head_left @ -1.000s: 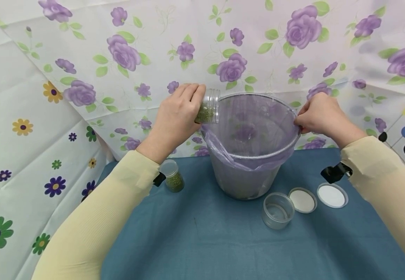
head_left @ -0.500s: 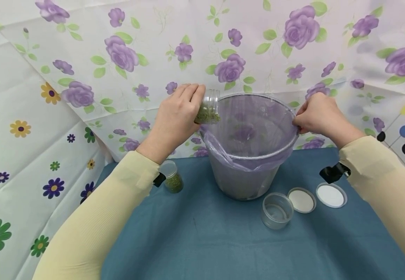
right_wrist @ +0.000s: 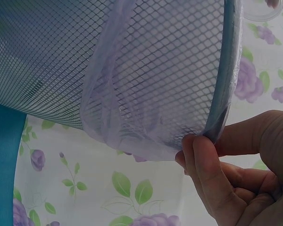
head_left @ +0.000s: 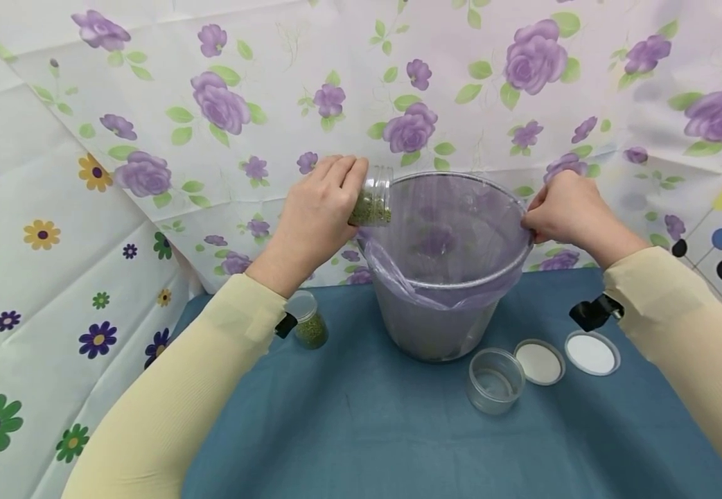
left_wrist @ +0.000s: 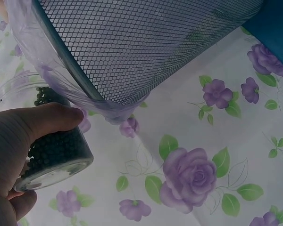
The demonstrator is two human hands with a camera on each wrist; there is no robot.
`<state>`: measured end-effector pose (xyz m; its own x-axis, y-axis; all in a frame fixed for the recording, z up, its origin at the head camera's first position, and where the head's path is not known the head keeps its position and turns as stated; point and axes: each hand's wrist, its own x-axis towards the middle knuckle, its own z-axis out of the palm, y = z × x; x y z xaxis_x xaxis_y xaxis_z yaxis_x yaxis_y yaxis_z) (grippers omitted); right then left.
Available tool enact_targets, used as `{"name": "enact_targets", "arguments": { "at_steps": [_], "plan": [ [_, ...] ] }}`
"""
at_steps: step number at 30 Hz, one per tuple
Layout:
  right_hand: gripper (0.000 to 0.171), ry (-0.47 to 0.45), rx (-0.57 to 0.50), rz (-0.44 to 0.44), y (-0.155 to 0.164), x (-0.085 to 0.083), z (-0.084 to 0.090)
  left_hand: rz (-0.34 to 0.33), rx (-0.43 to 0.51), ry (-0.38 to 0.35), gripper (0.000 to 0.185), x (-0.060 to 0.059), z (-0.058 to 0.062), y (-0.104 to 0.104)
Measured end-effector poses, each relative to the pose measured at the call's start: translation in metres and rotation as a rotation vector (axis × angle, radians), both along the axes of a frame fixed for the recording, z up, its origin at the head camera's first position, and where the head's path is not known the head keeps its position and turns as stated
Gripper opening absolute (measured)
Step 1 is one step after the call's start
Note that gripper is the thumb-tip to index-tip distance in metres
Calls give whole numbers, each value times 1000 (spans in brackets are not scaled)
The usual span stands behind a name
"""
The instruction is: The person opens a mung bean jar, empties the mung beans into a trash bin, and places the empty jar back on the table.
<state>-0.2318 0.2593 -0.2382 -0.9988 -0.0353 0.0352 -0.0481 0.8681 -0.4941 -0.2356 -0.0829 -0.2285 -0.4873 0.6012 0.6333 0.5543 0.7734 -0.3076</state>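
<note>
1. Capped jar (head_left: 307, 319): upright on the blue cloth (head_left: 361, 430), below and near the left forearm; part-filled with green beans, untouched.

2. Left hand (head_left: 314, 211): fingers and thumb curled round a clear jar (head_left: 372, 197) of green beans, lid off. The jar lies tipped on its side, its mouth just over the near-left rim of the bin. The left-wrist view shows the thumb (left_wrist: 47, 120) pressed across the jar wall, with beans filling the lower half.

3. Mesh bin (head_left: 442, 305): lined with a lilac bag (head_left: 442, 235), standing between the two grips. Judged: pouring is under way, as most beans remain in the jar; whether any lie in the liner cannot be told.

4. Empty clear jar (head_left: 494, 380): on the cloth below the right hand's hold, well apart from it. Judged already emptied.

5. Two loose lids (head_left: 540, 361) (head_left: 591, 352): flat, just right of the empty jar.

6. Right hand (head_left: 563, 208): fingertips (right_wrist: 203, 155) pinch the bin's far-right rim and bag edge together, steadying it.

Judged outstanding: the rest of the held jar; the capped jar.
</note>
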Motion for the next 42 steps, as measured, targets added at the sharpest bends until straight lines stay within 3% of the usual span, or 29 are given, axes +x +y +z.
{"name": "enact_targets", "arguments": {
  "at_steps": [8,42],
  "plan": [
    [23,-1,-1,5,1,-1,-1,-10,12,0,64,-1,-1,1],
    [23,3,10,-6,1,-3,-1,-15,-2,-18,70,0,2,4]
  ]
}}
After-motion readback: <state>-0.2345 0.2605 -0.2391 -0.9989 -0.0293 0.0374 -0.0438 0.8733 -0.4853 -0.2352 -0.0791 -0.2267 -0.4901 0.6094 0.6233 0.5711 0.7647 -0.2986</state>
